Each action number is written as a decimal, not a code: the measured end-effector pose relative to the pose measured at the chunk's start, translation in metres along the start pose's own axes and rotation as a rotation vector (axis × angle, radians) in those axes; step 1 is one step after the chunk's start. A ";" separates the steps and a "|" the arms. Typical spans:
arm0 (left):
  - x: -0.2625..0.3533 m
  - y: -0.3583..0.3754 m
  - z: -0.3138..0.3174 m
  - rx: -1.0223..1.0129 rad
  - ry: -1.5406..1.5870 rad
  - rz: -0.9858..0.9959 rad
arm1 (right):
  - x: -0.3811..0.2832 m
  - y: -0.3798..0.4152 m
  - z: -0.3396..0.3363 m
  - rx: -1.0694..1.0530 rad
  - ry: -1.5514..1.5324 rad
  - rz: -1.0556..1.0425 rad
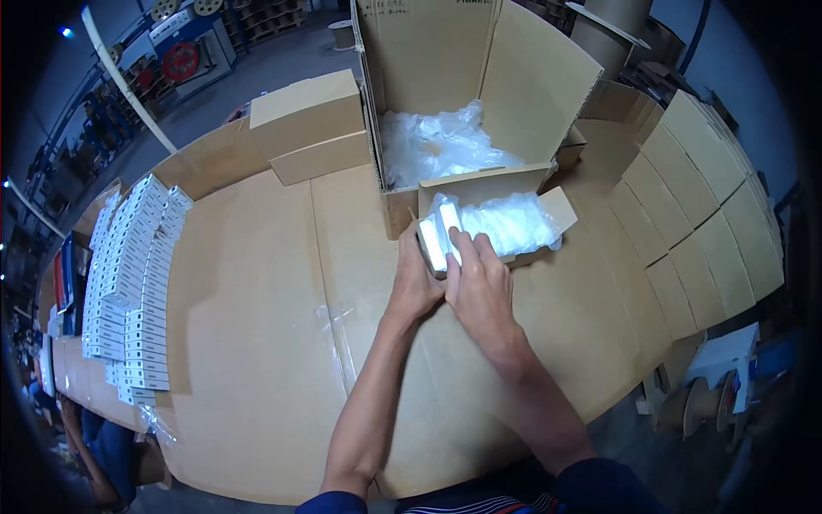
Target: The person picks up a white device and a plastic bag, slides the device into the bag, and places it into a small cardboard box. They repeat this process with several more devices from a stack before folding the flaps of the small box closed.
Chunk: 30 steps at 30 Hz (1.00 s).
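A small open cardboard box [555, 206] stands in front of the large carton, lined with clear bubble wrap [514, 224]. At its left end are white boxes [433, 245], partly inside it. My left hand [414, 278] is at the box's left front corner, against its side; what its fingers hold is partly hidden. My right hand [481, 274] has its fingers closed on a white box [449, 220] at the left end, beside the bubble wrap. The two hands touch near the thumbs.
The large open carton [539, 77] holds more bubble wrap [437, 141]. Stacks of small white boxes [137, 265] stand at the left of the cardboard-covered table [248, 343]. Brown boxes [698, 214] are stacked at right. Another person's arm [79, 441] shows at lower left.
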<state>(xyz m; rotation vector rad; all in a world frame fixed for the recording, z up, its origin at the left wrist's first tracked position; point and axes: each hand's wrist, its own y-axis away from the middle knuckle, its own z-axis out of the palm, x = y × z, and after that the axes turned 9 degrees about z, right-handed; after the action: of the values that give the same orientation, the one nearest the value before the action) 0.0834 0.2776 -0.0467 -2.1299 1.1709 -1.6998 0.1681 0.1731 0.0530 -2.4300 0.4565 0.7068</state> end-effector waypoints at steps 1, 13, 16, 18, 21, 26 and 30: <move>0.000 0.000 0.003 0.006 0.071 -0.052 | 0.001 -0.005 0.000 -0.057 0.052 0.017; 0.012 0.006 0.002 0.000 0.059 0.036 | 0.036 0.006 0.019 -0.298 0.355 -0.166; 0.012 0.005 0.003 0.027 0.123 0.022 | 0.038 0.006 0.022 -0.299 0.367 -0.184; 0.018 0.004 0.004 -0.007 0.104 -0.037 | 0.040 0.011 0.008 -0.313 0.278 -0.208; 0.036 -0.003 0.000 -0.020 -0.030 -0.007 | 0.070 0.033 -0.031 0.065 0.003 -0.167; 0.043 -0.006 0.008 0.018 0.001 -0.131 | 0.199 0.010 -0.049 0.007 -0.655 0.456; 0.043 -0.003 0.011 0.037 0.022 -0.184 | 0.227 -0.043 -0.046 -0.427 -0.810 0.312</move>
<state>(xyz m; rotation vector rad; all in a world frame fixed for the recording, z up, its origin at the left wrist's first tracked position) 0.0967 0.2477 -0.0163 -2.2633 0.9664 -1.8080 0.3879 0.1428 -0.0269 -2.1782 0.3661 1.9734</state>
